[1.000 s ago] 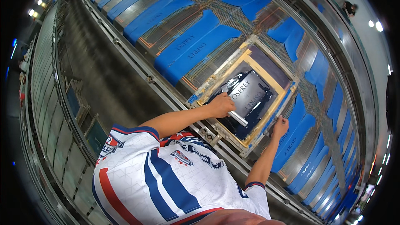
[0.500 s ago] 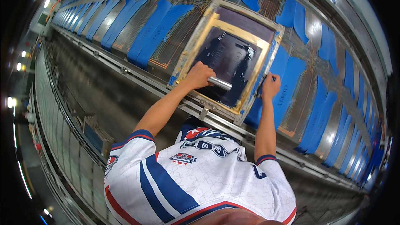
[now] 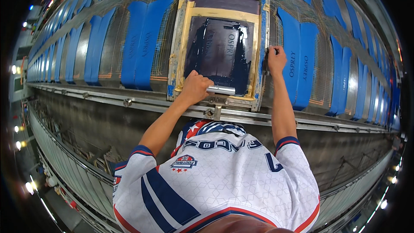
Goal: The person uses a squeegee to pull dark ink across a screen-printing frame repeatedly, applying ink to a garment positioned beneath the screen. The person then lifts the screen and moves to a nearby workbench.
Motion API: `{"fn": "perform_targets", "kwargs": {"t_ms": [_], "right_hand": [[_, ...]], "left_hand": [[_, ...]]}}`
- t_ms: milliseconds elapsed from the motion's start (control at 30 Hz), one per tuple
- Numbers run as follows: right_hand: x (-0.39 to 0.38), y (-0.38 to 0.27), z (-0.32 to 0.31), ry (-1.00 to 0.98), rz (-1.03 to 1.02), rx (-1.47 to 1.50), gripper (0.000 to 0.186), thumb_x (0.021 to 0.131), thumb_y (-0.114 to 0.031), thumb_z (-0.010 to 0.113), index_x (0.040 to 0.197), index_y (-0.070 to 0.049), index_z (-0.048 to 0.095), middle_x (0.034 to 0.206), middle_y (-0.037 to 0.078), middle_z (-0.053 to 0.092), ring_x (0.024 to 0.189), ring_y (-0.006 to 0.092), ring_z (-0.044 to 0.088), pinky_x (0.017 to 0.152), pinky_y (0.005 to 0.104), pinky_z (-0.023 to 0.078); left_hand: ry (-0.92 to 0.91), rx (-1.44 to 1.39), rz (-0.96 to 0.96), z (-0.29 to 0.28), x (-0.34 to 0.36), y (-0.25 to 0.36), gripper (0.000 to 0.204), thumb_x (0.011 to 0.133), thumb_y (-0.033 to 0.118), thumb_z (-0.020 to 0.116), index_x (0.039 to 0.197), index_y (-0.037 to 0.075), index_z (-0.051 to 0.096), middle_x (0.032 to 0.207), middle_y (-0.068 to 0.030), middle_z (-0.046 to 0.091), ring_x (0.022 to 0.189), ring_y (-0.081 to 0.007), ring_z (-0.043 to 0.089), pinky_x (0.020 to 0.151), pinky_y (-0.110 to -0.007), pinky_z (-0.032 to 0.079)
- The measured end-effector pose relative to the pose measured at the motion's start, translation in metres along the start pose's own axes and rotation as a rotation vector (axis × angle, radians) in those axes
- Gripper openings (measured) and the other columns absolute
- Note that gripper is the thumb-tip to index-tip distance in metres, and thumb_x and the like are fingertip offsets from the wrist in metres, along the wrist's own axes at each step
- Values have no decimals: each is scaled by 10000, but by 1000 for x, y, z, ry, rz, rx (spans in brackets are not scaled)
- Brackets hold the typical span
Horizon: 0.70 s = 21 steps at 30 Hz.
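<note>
A printing screen [image 3: 174, 62] in a worn frame lies before me, its mesh bordered with pale yellow tape. Dark wet ink [image 3: 242, 67] spreads over the mesh, and lettering shows through it. My left hand [image 3: 197, 88] is closed round a squeegee, whose silvery metal bar [image 3: 222, 90] sticks out to its right near the screen's near end; fingers hide the rest of it. At the frame's right side, my right hand [image 3: 277, 60] is closed round a dark handle [image 3: 266, 65], largely covered by the fingers.
Blue cut fabric pieces with dark lettering [image 3: 302, 67] lie in rows along the long table on both sides. Loose threads fringe them. A metal rail [image 3: 103, 98] with clamps runs along the near edge. Behind me is a second long structure [image 3: 71, 146].
My view has turned, so the screen now appears nearly straight and farther left. The squeegee has come closer to the screen's near edge. Both hands keep their hold.
</note>
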State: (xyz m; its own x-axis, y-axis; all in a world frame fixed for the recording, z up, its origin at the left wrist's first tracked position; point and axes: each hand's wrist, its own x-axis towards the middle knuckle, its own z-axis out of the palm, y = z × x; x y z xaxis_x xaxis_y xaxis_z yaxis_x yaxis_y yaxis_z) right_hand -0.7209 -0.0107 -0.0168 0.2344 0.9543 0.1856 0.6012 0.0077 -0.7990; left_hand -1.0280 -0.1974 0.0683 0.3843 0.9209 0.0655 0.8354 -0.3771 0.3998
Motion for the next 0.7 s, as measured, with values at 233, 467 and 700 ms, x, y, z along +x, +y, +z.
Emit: {"fn": "perform_targets", "kwargs": {"t_ms": [233, 467, 700], "right_hand": [[3, -2, -5, -205, 172, -140, 285, 889, -316, 725, 940, -40, 677, 870, 149, 693, 784, 292, 644, 717, 395, 493], [66, -113, 1, -537, -248, 128, 433, 862, -393, 761, 1042, -2, 715, 998, 182, 727, 943, 352, 694, 827, 423, 534], [79, -142, 80, -828, -519, -361, 305, 821, -302, 776, 909, -20, 702, 843, 188, 719, 862, 385, 692, 817, 479, 533]], "left_hand": [[-79, 6, -3, -16, 74, -52, 241, 713, 302, 852, 832, 150, 708, 785, -21, 697, 752, -225, 639, 767, -381, 370], [6, 29, 31, -37, 192, -119, 250, 717, 328, 854, 823, 156, 706, 747, -40, 697, 748, -264, 654, 755, -396, 380], [87, 12, 39, -25, 210, -132, 239, 710, 333, 848, 805, 167, 704, 723, -49, 690, 722, -273, 649, 739, -391, 393]]}}
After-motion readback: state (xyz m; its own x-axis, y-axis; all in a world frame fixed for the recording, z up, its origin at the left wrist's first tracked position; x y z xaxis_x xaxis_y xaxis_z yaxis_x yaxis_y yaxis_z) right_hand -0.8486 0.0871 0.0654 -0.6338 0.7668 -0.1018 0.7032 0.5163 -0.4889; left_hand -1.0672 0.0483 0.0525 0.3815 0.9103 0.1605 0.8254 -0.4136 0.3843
